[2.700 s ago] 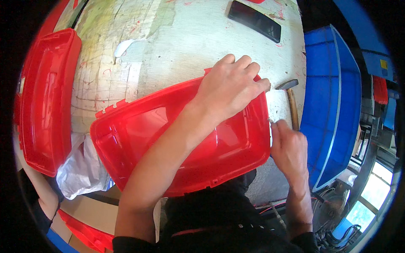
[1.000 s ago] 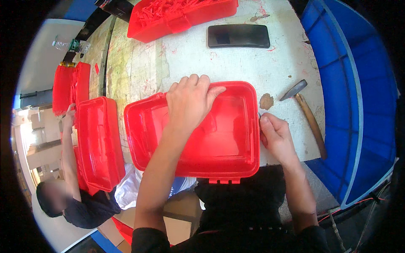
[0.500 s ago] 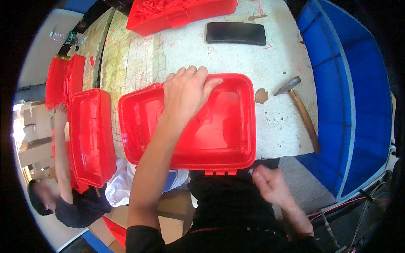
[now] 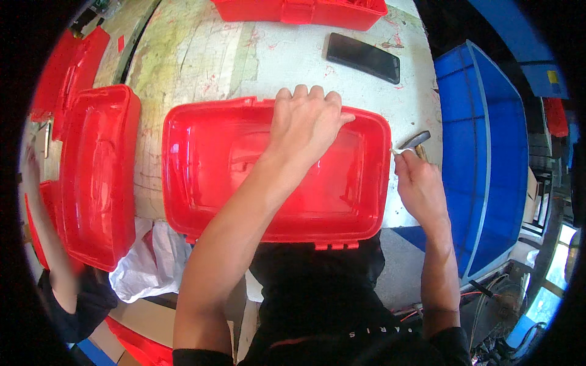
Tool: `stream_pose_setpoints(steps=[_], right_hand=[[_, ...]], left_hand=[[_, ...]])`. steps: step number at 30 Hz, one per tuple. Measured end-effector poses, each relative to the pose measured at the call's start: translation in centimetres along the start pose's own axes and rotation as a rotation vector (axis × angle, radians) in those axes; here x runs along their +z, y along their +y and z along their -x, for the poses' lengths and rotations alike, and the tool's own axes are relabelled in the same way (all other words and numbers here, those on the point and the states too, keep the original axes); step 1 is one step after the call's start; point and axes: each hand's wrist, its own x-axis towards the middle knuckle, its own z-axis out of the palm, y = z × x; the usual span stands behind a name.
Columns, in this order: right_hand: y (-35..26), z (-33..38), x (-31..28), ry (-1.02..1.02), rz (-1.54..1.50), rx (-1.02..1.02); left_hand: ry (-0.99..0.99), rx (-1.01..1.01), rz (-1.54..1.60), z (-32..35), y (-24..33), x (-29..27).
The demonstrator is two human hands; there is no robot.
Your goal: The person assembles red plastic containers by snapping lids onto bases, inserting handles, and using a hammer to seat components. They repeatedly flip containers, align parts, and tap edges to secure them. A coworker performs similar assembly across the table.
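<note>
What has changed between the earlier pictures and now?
Since the earliest picture, the red tray has been turned around: its hinge tabs are now on the near side. The right hand, lowered off the table half a second ago, is back up beside the tray's right side. The left hand stays on the far side; phone and hammer remain.

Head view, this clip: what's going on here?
A person's left hand grips the far rim of an open red plastic shell. The right hand, at the shell's right edge, pinches a small thin item too hidden to identify. A hammer lies just beyond that hand, a phone farther up the table.
</note>
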Motion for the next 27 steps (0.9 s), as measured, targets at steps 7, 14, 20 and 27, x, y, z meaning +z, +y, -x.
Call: stream_pose_setpoints(steps=[7,14,20,27], right_hand=[[-1.1,2.7,0.3,-0.053,0.203,0.095],[-1.8,6.8,0.5,-0.092,0.128,0.175],[-1.7,10.3,0.5,-0.129,0.089,0.068],[-1.5,9.1,-0.7,0.005,-0.093,0.095]], left_hand=[[-0.006,-0.033,0.036,0.0,-0.1,0.6],[-0.011,-0.040,0.063,0.1,-0.1,0.3],[-0.053,-0.045,0.083,-0.1,-0.2,0.1],[-0.047,-0.035,0.040,0.0,0.1,-0.2]])
